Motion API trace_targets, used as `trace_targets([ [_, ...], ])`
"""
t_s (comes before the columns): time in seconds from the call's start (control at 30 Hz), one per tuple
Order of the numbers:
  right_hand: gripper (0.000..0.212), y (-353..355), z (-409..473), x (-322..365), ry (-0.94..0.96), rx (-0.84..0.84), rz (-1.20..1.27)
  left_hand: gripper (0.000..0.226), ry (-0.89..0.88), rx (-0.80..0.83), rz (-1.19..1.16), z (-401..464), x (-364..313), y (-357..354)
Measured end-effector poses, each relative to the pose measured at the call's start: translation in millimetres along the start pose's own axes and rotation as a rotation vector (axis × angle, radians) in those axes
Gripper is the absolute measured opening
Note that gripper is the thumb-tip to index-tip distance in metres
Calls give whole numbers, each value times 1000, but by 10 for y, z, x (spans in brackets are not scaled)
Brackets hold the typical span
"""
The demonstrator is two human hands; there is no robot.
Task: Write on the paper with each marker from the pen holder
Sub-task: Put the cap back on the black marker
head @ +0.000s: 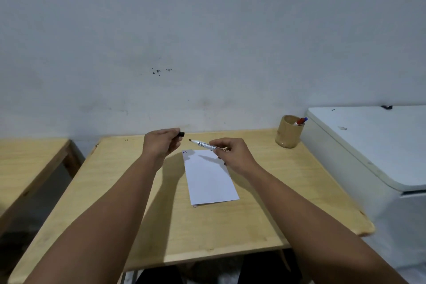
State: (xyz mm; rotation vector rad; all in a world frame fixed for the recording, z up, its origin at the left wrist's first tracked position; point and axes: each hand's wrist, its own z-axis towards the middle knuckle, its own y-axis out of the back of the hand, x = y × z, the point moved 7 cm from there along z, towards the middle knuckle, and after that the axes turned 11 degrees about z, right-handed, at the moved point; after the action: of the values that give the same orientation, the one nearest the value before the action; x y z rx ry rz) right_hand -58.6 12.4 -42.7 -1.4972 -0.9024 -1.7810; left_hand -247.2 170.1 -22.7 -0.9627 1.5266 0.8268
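A white sheet of paper (208, 177) lies on the wooden table (161, 226), with small dark marks at its top left corner. My right hand (232, 154) holds an uncapped marker (202, 144) above the paper's far edge, its dark tip pointing left. My left hand (161, 143) is closed around the marker's black cap (181, 134), a short gap from the tip. A bamboo pen holder (289, 132) stands at the table's far right corner with a red marker (299, 121) and a blue marker (305, 119) in it.
A white appliance (373, 152) stands right beside the table, next to the pen holder. A second wooden table (25, 163) is at the left, across a narrow gap. A grey wall rises behind both.
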Motion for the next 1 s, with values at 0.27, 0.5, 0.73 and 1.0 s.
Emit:
trace_targets([
  [0.27, 23, 195, -61, 270, 111, -81, 3, 7, -43, 43, -16, -100, -268, -327],
  [0.5, 24, 455, -134, 307, 122, -130, -15, 7, -82, 53, 35, -151, -333, -547],
  [0.73, 22, 564, -148, 350, 115, -127, -31, 7, -111, 78, 120, -175, -358, -763],
  [1.0, 23, 697, -189, 374, 112, -181, -52, 8, -134, 27, 192, -177, -338, -1146],
])
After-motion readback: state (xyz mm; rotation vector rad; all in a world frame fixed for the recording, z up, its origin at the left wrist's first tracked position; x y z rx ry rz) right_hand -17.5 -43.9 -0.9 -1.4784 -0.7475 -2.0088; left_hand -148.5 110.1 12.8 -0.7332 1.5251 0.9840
